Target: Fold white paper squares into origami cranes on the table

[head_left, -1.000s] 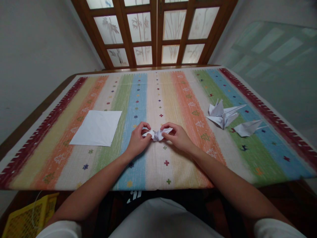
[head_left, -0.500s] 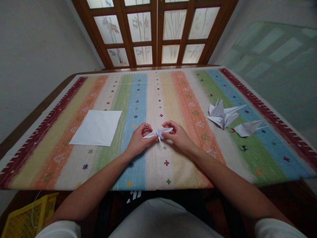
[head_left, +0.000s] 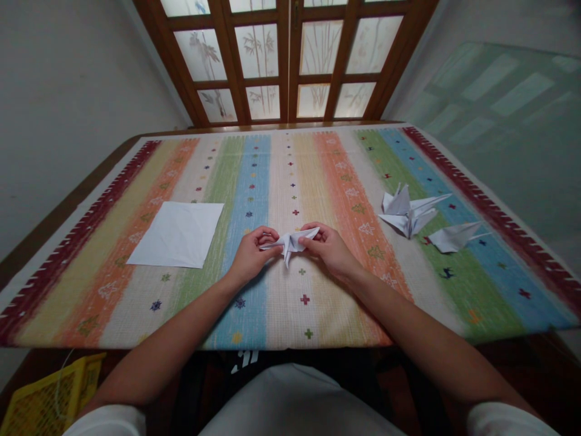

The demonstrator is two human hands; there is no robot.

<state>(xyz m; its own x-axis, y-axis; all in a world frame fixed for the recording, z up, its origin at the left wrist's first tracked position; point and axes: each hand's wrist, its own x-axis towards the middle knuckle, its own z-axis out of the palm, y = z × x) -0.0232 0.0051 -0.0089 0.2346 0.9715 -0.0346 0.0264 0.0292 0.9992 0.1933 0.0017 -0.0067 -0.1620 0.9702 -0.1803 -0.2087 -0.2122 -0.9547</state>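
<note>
A small white origami crane [head_left: 290,242] is held between both my hands, over the pale middle stripe of the cloth. My left hand [head_left: 252,254] pinches its left wing, thumb against the front and fingers behind. At the other wing, my right hand [head_left: 332,248] has a pinch grip, with the wing's tip poking up past the thumb. One narrow folded point hangs from the crane's centre toward me. Some fingertips are hidden behind the paper.
A striped cloth [head_left: 276,327] covers the table. Left of my hands lies a flat sheet of white paper [head_left: 177,235]. To the right stand several folded paper cranes [head_left: 408,215], one [head_left: 456,236] slightly apart. A yellow basket [head_left: 54,393] is below the table's left front.
The crane has turned and tilted in my hands, its right wing now higher and its hanging point longer in view. My left fingers have shifted along the left wing.
</note>
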